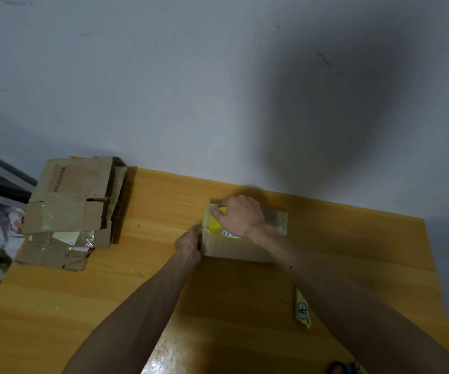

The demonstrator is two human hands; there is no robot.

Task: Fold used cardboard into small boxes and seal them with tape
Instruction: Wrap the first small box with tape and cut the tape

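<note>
A small folded cardboard box stands on the wooden table near the wall. On its top my right hand grips a yellow tape roll, fingers curled over it. My left hand is at the box's left side, fingertips pinching at the upper left edge, where the tape end seems to be; the tape strip itself is too hard to make out. Shiny tape covers part of the box top.
A stack of flattened used cardboard lies at the table's back left corner. A yellow utility knife lies to the right of my forearms. Scissor handles show at the bottom edge. Clutter sits off the left edge.
</note>
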